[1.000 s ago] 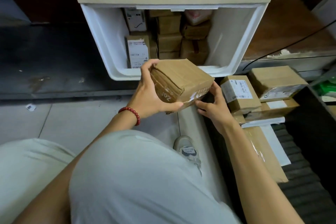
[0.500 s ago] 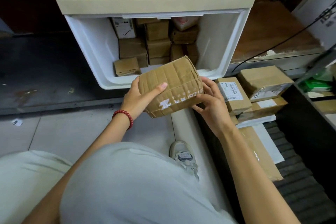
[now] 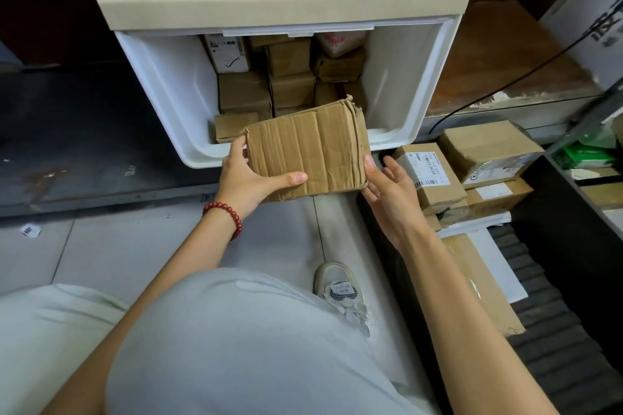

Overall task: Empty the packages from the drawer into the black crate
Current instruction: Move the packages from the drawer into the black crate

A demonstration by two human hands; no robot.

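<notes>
Dented carton [image 3: 306, 148] at drawer [image 3: 161, 84] mouth.
Left hand [image 3: 246, 178] clamps 9 o'clock edge; right hand [image 3: 387, 185], fingers spread, props 3 o'clock; probably light.

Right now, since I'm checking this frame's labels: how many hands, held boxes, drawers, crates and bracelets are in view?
Hands: 2, left hand and right hand
Held cardboard box: 1
White drawer: 1
Black crate: 1
Red bead bracelet: 1
Total: 6
</notes>
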